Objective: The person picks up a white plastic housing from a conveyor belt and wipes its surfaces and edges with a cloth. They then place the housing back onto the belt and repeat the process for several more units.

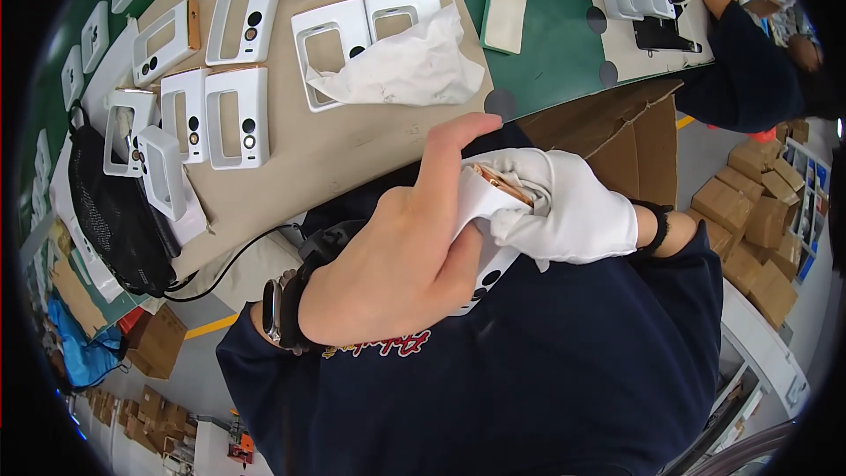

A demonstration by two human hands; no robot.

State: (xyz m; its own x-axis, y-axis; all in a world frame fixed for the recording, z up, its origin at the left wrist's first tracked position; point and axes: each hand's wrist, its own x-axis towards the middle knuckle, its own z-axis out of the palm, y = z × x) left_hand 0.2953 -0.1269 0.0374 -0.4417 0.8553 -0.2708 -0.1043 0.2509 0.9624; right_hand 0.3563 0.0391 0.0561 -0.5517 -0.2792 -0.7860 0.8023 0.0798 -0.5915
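Close to my chest, both hands hold a white plastic housing [469, 204] with a copper-coloured edge and black round spots at its lower end. My left hand [388, 256], bare with a watch at the wrist, wraps round its near side; the index finger stretches upward. A white glove covers my right hand [573, 211], which closes on the far end by the copper edge. Bunched white fabric hides those fingers. Much of the housing is behind my hands. Beyond them, a crumpled white cloth [410, 66] lies partly over two similar white housings [328, 22].
Several more white housings [257, 115] lie on the beige table mat [291, 159]. A black mesh bag [115, 211] sits at the left. At the right are an open cardboard box [634, 145], a white block [505, 13] and another person's arm [749, 70].
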